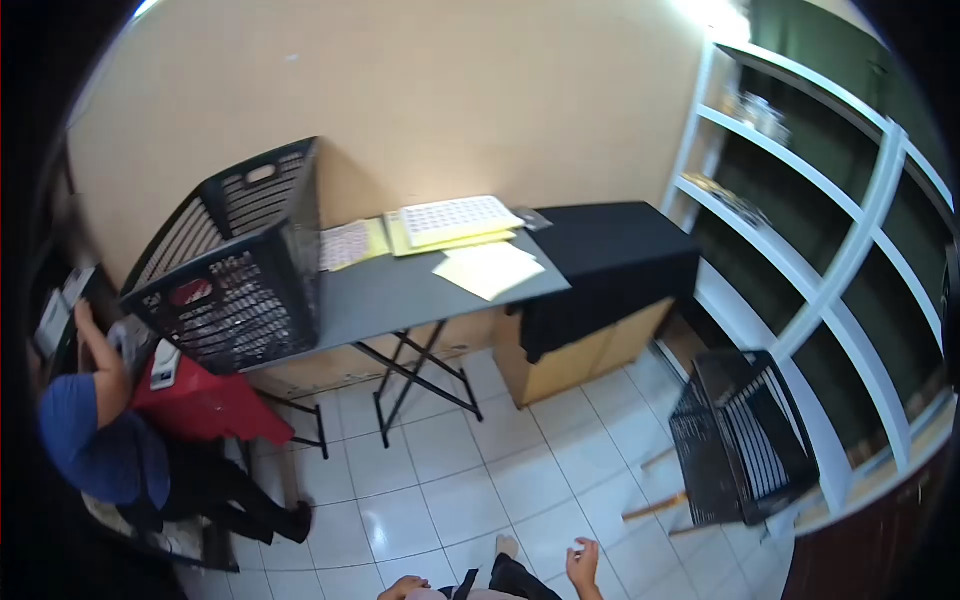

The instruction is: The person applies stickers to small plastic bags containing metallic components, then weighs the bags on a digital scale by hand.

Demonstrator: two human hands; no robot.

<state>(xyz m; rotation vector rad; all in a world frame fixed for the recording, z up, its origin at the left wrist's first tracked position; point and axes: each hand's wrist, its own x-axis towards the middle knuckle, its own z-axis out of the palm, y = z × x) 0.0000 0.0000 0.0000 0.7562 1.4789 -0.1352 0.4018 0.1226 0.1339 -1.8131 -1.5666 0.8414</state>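
My left hand point(404, 587) rests low against my body at the bottom edge, its fingers loosely bent and partly cut off by the frame. I see nothing held in it. Over the tiled floor, my right hand point(582, 562) is raised with curled, parted fingers, and it too holds nothing visible. Both hands are well apart from the grey folding table point(365, 300). On that table lie a stack of printed sheets point(460, 215), loose pale yellow sheets point(490, 272) and another printed sheet point(345, 246). A large dark plastic basket point(225, 310) stands tilted at the table's left end.
A person in a blue top point(105, 440) works at the left beside a red-covered stand point(205, 405). A black-draped cabinet point(610, 245) adjoins the table. White shelving point(790, 150) lines the right side, with a dark crate point(740, 440) on wooden legs before it.
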